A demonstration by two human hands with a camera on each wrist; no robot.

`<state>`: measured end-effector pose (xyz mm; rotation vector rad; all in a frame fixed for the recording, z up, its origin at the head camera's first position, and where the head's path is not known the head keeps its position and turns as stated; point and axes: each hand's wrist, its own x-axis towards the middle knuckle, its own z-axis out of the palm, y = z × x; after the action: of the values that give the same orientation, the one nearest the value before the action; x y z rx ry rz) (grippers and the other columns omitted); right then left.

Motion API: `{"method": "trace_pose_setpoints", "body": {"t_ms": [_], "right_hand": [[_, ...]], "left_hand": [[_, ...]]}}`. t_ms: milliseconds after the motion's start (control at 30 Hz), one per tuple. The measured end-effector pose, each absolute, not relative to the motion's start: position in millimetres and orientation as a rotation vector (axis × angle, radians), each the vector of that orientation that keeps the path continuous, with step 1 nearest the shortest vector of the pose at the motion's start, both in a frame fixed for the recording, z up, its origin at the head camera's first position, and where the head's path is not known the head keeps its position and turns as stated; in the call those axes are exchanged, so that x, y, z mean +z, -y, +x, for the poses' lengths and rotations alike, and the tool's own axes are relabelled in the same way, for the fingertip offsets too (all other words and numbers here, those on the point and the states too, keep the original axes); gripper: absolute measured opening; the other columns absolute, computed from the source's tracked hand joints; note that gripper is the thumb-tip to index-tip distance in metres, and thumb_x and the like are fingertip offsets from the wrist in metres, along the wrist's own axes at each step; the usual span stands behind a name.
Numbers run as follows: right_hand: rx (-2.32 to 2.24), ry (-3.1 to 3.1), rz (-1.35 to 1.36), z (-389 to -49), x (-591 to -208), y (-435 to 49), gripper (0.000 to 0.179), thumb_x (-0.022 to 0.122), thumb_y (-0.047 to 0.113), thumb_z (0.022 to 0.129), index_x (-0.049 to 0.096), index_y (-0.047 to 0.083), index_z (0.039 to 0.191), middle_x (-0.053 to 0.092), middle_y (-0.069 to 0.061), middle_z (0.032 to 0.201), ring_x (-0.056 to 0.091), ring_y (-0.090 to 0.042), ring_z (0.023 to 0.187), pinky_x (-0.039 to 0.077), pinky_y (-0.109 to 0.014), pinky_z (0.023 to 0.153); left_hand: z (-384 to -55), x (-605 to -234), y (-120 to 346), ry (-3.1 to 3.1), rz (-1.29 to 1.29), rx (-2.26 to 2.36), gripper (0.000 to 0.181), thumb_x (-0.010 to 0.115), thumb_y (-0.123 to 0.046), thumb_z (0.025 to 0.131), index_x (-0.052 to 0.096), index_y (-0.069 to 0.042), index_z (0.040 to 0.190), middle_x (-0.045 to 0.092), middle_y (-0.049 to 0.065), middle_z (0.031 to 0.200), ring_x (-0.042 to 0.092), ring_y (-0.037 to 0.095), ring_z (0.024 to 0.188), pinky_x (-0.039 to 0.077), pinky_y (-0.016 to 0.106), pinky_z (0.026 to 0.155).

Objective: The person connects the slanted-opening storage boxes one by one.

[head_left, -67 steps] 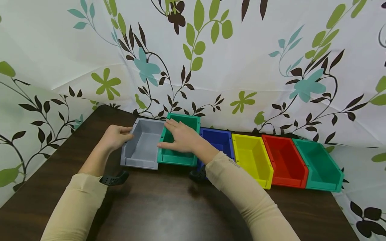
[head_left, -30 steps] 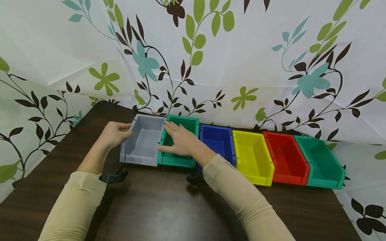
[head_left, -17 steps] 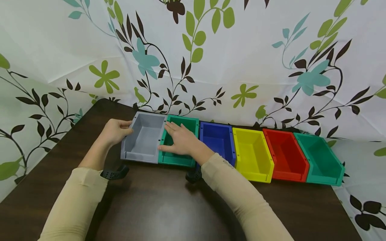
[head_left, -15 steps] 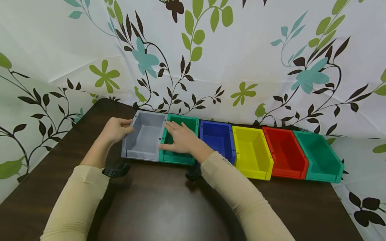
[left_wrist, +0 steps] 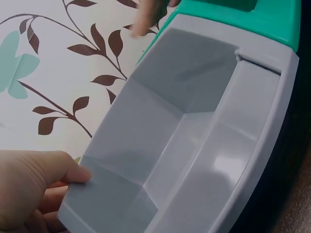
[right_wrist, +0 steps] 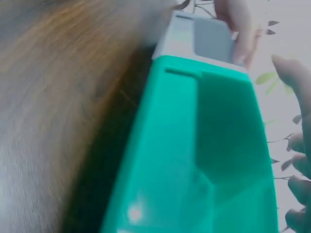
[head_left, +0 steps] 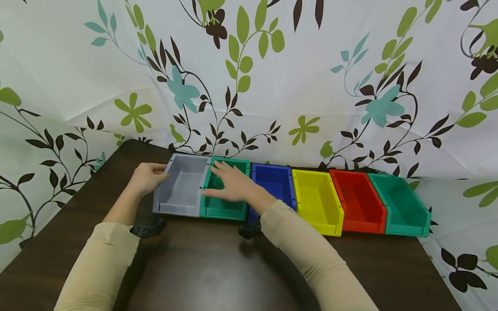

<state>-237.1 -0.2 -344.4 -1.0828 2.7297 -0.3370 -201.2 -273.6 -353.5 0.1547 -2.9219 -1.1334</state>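
Observation:
My left hand pinches the left wall of a grey plastic storage bin, at the left end of a row on the table. In the left wrist view, the thumb comes over that bin's rim, with the other fingers outside. A green storage bin stands against its right side. Over this green bin, my right hand is spread, fingertips by its left and back rim. The right wrist view has those fingers uncurled beside the bin. No contents show in either bin.
Rightward the row continues with blue, yellow, red and a second green bin. Behind stands a leaf-patterned cloth backdrop. Dark wooden tabletop lies in front; dark wrist devices hang under both wrists.
The green bin under my right hand sat higher, overlapping its neighbours; it has come down level beside the grey bin. Both hands keep their places. The head view has shifted slightly.

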Motion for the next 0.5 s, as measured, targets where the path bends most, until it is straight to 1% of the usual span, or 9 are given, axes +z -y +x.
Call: {"method": "trace_pose_setpoints", "body": {"t_ms": [100,233,300,500], "right_hand": [[-0.49,-2.724,-1.081,-240.2,-338.9,-17.1,0.082,0.045,0.065,0.088,0.019,0.021,0.152,0.011,-0.001,0.16,0.014,-0.022,0.147,0.017,-0.046,0.117],[-0.623,-2.715,-1.056,-241.0,-330.8,-47.3,0.075,0.05,0.054,0.092,0.025,0.016,0.151,0.021,-0.005,0.158,0.022,-0.024,0.145,0.024,-0.044,0.116],[-0.668,-2.715,-1.044,-241.2,-328.5,-63.3,0.072,0.051,0.05,0.093,0.028,0.012,0.149,0.027,-0.008,0.156,0.027,-0.025,0.143,0.026,-0.043,0.115],[-0.71,-2.784,-0.92,-241.6,-331.5,-110.5,0.065,0.053,0.044,0.094,0.037,0.008,0.146,0.04,-0.009,0.149,0.037,-0.027,0.138,0.031,-0.046,0.112]], "left_hand": [[-198.2,-354.2,272.8,2.918,0.183,-1.121,0.047,0.056,-0.016,0.092,0.05,0.011,0.13,0.06,0.032,0.117,0.062,0.04,0.103,0.054,0.045,0.079],[-193.6,-355.0,274.4,2.919,0.228,-1.122,0.049,0.054,-0.018,0.092,0.048,0.011,0.131,0.059,0.033,0.118,0.061,0.042,0.105,0.054,0.046,0.079],[-191.7,-355.7,277.2,2.917,0.23,-1.117,0.05,0.054,-0.019,0.093,0.047,0.011,0.132,0.058,0.034,0.119,0.06,0.043,0.106,0.054,0.046,0.078],[-187.8,-355.0,286.4,2.909,0.187,-1.054,0.05,0.051,-0.019,0.095,0.045,0.011,0.134,0.056,0.036,0.121,0.057,0.047,0.109,0.052,0.051,0.081]]}}
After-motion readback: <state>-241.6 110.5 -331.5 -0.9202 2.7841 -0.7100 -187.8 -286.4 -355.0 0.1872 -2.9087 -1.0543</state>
